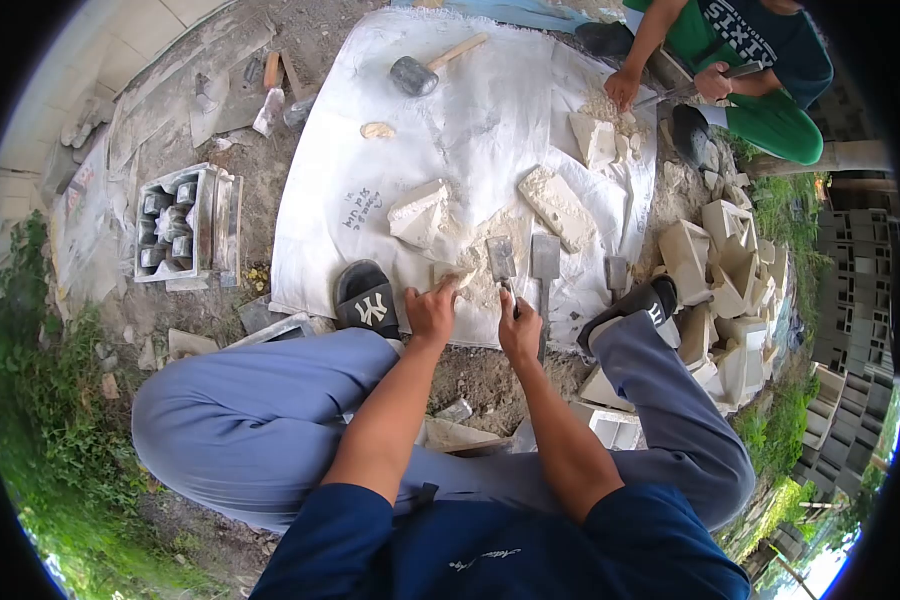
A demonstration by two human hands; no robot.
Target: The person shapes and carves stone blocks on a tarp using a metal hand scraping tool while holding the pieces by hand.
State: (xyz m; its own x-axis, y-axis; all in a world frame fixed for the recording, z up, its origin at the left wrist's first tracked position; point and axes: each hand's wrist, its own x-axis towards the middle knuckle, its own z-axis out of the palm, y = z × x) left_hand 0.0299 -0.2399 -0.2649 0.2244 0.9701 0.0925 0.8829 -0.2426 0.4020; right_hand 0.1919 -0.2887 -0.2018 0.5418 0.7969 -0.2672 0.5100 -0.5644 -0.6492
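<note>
My left hand (432, 312) is closed on a small pale chunk of block (452, 273) low on the white sheet (320, 200). Just right of it, my right hand (520, 330) grips the handle of a flat-bladed trowel (501, 258), its dusty blade pointing away from me. A second flat-bladed tool (545, 258) lies beside that blade, and a shorter one (616, 272) is farther right. Beyond my hands are a broken pale block (419, 213) and a long pale slab (557, 207), with crumbs and dust between them.
A mallet (415, 76) lies at the sheet's far side. On the left stands a metal block mould (175, 225). Broken hollow blocks (725, 260) are piled right. At upper right, another person's hand (622, 90) touches rubble, the other holding a long tool (700, 85).
</note>
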